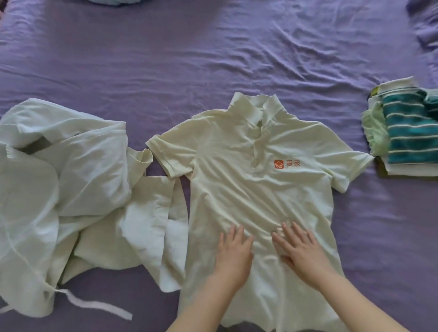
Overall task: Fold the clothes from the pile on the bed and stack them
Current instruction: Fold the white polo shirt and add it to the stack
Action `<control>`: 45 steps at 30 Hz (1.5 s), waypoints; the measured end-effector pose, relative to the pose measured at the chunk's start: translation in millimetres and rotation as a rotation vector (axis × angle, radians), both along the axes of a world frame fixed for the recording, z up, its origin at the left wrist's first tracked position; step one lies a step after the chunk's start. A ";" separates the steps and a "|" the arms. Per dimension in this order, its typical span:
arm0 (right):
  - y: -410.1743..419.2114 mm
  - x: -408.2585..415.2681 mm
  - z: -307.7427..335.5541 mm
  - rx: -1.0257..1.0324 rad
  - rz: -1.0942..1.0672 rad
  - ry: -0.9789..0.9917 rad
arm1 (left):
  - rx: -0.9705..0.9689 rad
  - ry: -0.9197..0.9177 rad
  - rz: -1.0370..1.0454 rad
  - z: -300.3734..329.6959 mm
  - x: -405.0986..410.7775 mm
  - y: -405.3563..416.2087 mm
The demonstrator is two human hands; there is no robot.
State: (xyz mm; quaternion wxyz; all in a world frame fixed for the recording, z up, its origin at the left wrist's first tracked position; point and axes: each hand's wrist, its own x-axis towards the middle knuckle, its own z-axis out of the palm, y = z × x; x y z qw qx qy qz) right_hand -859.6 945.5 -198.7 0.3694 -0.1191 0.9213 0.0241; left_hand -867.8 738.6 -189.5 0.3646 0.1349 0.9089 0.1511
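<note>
A cream polo shirt (256, 180) with a small orange logo on the chest lies spread face up in the middle of the bed, collar away from me. My left hand (233, 256) and my right hand (299, 252) rest flat on its lower half, fingers straight, side by side. A loose pile of white garments (71, 189) lies crumpled to the left, touching the shirt's sleeve. A stack of folded clothes (407, 132), topped by a teal striped piece, sits at the right edge.
The purple bedsheet (213, 59) is wrinkled and stretches away behind the shirt. A white strap (94, 305) from the pile trails across the sheet at the lower left. A pale blue item (113, 2) shows at the top edge.
</note>
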 end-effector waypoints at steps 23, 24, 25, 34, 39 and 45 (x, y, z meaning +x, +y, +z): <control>97.7 161.2 -6.9 -0.538 -1.114 0.264 | -0.061 0.047 0.163 -8.7 144.5 132.4; 97.5 162.0 -7.4 -0.556 -1.137 0.292 | -0.041 0.050 0.177 -8.6 143.5 134.7; 96.1 161.4 -3.9 -0.589 -1.170 0.311 | -0.010 0.064 0.190 -7.7 142.2 137.2; 147.8 178.7 -0.2 -0.310 -1.289 0.255 | 0.005 0.155 0.046 -7.1 110.2 178.7; 171.1 181.9 2.5 -0.029 -0.935 0.234 | -0.123 0.001 -0.100 -20.1 113.9 180.0; 125.0 155.3 6.1 -0.270 -0.459 0.385 | -0.059 0.047 -0.060 -21.0 127.1 150.0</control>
